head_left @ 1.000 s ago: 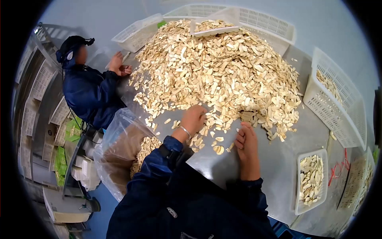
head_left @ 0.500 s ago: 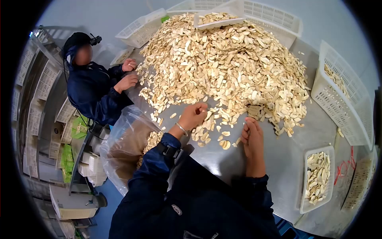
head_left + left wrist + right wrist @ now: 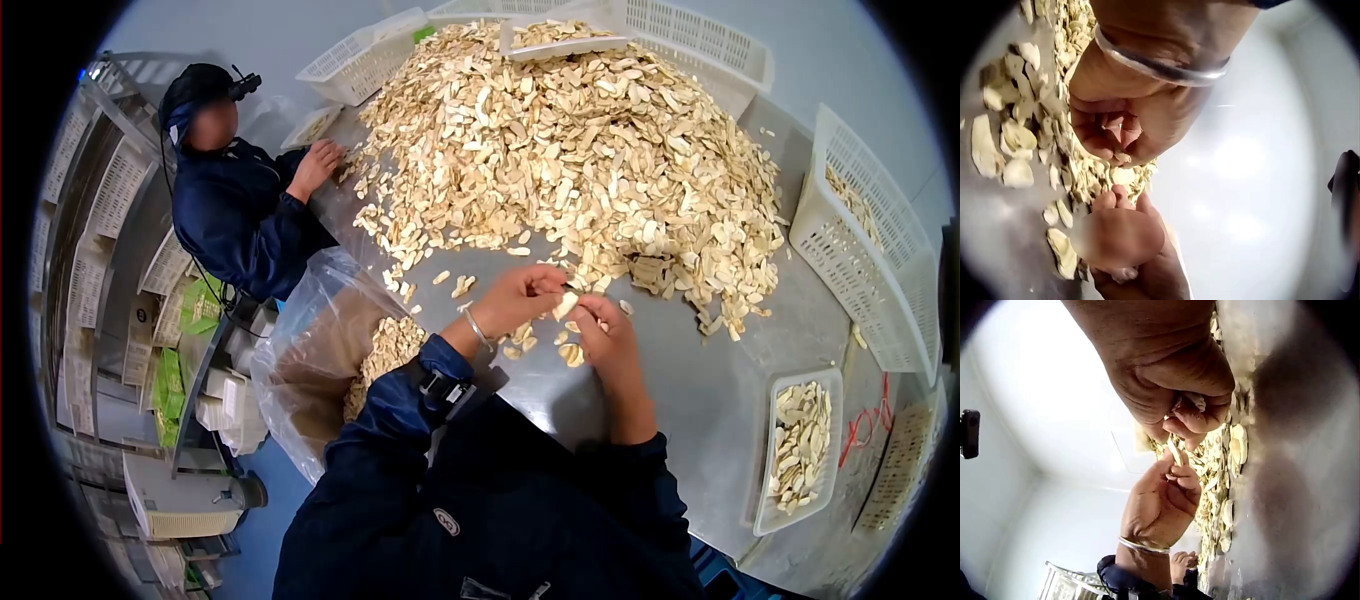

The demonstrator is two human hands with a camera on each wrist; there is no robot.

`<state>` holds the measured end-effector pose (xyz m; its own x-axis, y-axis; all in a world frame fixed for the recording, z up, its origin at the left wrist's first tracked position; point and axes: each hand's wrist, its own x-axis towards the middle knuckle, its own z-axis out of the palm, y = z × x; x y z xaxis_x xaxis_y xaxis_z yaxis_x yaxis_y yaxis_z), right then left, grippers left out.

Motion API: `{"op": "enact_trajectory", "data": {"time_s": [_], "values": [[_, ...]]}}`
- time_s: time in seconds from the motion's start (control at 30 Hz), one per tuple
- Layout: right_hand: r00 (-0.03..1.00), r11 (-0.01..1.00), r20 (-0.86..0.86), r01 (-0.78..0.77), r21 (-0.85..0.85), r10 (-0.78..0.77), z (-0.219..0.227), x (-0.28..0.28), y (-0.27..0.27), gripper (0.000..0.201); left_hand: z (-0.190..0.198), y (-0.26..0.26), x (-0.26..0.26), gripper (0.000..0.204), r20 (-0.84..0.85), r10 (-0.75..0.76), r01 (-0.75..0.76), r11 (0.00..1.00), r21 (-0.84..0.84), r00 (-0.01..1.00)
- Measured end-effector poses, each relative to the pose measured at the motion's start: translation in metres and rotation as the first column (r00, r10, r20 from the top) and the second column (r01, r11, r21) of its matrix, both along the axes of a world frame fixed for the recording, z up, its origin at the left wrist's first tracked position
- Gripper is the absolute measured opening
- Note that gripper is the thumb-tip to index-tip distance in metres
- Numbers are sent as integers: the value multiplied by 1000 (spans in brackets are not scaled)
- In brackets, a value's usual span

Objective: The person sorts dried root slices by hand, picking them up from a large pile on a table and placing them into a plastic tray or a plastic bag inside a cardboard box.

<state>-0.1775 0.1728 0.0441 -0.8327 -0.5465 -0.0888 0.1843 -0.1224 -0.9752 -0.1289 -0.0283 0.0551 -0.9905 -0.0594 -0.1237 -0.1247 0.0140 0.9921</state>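
Metal table (image 3: 690, 420); beyond the grip we note the pile (image 3: 580, 160), likely for easy reach. Left hand (image 3: 515, 303) pinches a slice (image 3: 566, 305), right hand (image 3: 610, 340) a scrap (image 3: 1196, 401).

Grey metal table (image 3: 690, 400), heaped pale slices (image 3: 570, 170); perforated white baskets (image 3: 850, 285), slice-filled tray (image 3: 833, 440)

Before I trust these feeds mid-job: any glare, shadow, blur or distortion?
Head: wide-angle curving, black corners, a bright glare spot on the metal table; left wrist: a smooth blurred patch over the right hand, white glare across much of the picture's right half; right wrist: dark shadows on the table, washed-out white at upper left.
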Motion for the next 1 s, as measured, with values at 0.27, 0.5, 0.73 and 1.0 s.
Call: {"op": "enact_trajectory", "data": {"time_s": [0.27,0.5,0.73,1.0], "values": [[984,984,33,176,21,-177,-14,-12,8,18,1,5,4,23,-144,194,-227,936,-269,970],[974,970,16,223,97,-226,0,-24,27,24,11,11,25,14,-416,71,-384,551,-741,906],[890,893,-225,431,129,-397,-4,-29,27,22,2,51,45,21,-524,0,-422,593,-686,851],[854,846,83,521,-117,-514,-2,-36,34,14,-11,129,31,24,-365,-478,-276,248,-929,799]]}}
